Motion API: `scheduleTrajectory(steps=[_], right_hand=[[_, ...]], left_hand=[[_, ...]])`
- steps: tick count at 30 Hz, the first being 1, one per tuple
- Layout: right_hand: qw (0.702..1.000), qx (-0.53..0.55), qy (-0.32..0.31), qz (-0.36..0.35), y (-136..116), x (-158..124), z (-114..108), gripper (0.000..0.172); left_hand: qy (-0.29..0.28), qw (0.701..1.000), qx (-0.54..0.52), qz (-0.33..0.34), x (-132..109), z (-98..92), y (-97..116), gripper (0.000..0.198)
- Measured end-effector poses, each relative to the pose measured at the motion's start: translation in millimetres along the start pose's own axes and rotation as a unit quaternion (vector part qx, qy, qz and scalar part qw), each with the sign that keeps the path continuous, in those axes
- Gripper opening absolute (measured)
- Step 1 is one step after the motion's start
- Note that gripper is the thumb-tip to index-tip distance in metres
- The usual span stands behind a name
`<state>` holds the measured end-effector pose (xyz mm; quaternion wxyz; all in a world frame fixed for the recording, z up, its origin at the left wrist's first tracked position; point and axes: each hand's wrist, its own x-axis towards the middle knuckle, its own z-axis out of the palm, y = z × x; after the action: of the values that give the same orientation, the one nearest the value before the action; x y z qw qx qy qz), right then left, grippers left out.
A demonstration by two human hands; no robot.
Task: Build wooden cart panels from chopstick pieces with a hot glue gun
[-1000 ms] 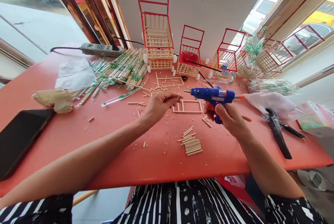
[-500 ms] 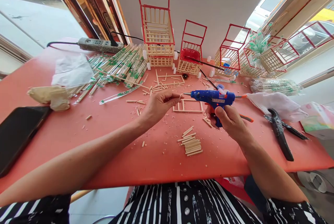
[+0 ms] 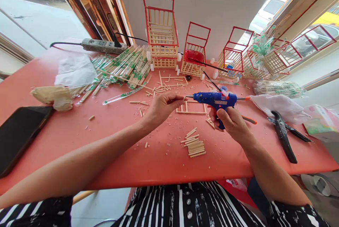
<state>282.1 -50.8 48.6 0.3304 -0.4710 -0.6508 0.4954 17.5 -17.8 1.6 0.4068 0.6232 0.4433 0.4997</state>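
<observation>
My right hand (image 3: 229, 121) is wrapped round the grip of a blue hot glue gun (image 3: 214, 99), which points left with a small red light glowing on its side. At the gun's nozzle tip, my left hand (image 3: 166, 105) pinches a short wooden stick (image 3: 184, 97), mostly covered by the fingertips. Just behind the hands a small rectangular stick frame (image 3: 194, 112) lies flat on the table, partly hidden. Nearer to me is a pile of short cut sticks (image 3: 196, 147).
Small stick-built carts with red handles (image 3: 162, 36) line the wall. Wrapped chopsticks (image 3: 124, 66), a power strip (image 3: 102, 46) and a phone (image 3: 22, 138) are on the left. Black-handled cutters (image 3: 284, 138) and a white cloth (image 3: 278, 107) lie right. Another stick frame (image 3: 173, 77) is farther back.
The camera view has shifted slightly. Both hands keep nearly the same pose, with the nozzle still at the stick in my left fingers.
</observation>
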Motion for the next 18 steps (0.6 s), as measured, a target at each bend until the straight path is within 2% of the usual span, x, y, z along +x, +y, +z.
scheduleTrajectory(steps=[12, 18], right_hand=[[1.0, -0.024, 0.005, 0.008, -3.3, 1.1, 0.0, 0.072], [1.0, -0.016, -0.001, 0.005, -1.6, 1.0, 0.3, 0.07]], left_hand=[[0.013, 0.999, -0.048, -0.016, 0.2, 1.3, -1.3, 0.019], [0.01, 0.999, -0.03, -0.012, 0.0, -0.2, 1.0, 0.019]])
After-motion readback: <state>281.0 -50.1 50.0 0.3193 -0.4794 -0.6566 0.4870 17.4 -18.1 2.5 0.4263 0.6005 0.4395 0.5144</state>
